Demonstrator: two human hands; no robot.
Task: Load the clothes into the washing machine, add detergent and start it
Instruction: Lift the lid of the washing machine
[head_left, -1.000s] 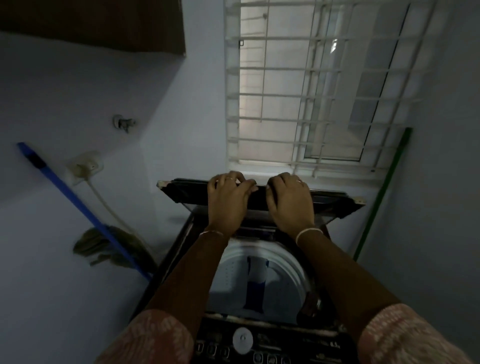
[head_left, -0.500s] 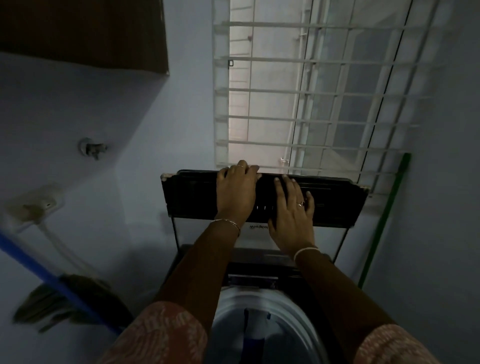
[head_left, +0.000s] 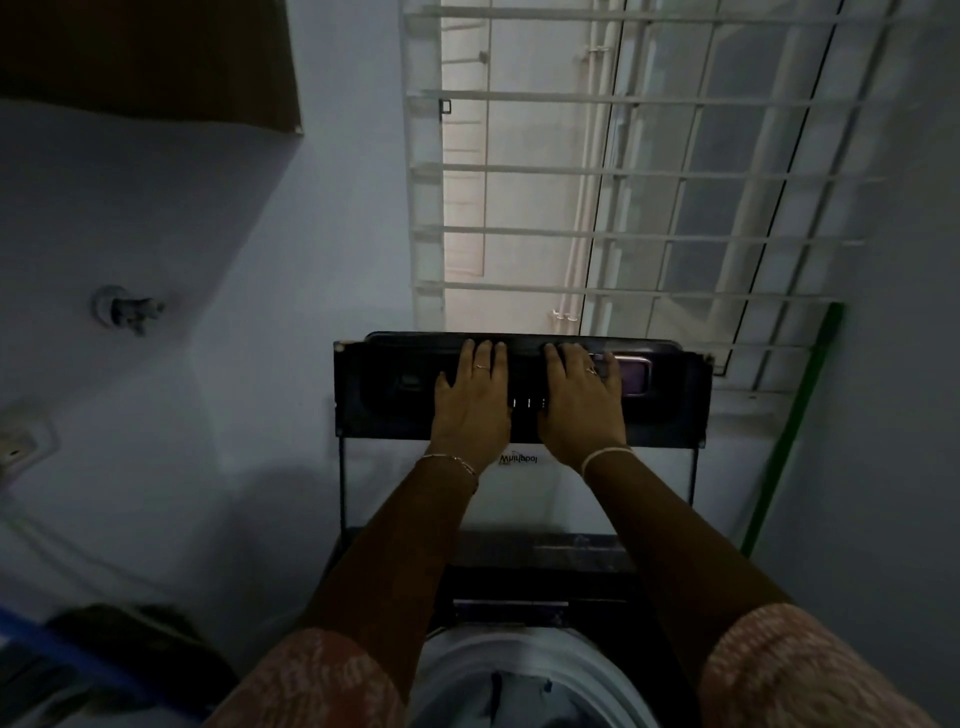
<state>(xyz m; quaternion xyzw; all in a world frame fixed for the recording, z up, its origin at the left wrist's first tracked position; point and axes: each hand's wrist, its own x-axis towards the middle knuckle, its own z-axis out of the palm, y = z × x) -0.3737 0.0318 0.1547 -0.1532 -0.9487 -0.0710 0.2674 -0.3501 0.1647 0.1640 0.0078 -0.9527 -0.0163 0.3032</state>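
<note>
Right grip (head_left: 582, 410) has slid up level w/ left grip (head_left: 470, 410) since 0.5 s ago, & black-framed glass lid (head_left: 384, 410) has tipped further upright; view is tilting up too, so drum is sitting lower in frame. Both grips are lying flat, fingers straight & slightly apart, clamping nothing, pressing on lid's dark upper band. Fingertips are reaching its top edge; can't tell if they're hooking over it. Lid is standing near upright at back of dark top-loading washing machine (head_left: 545, 561), its clear lower pane showing a mirrored brand mark btw the wrists. Thin bangles are circling both wrists; pink patterned sleeves (head_left: 311, 686) are covering upper arms. Below the arms, white round drum rim (head_left: 519, 652) is lying uncovered, w/ dark blue clothing (head_left: 496, 693) sitting inside, partly cut off by frame bottom. Behind lid, white barred window grille (head_left: 623, 234) is letting in dim light. Green pole (head_left: 795, 415) is leaning on wall at right; metal wall tap (head_left: 127, 312) & blurred blue-handled mop (head_left: 78, 660) are showing at left.
</note>
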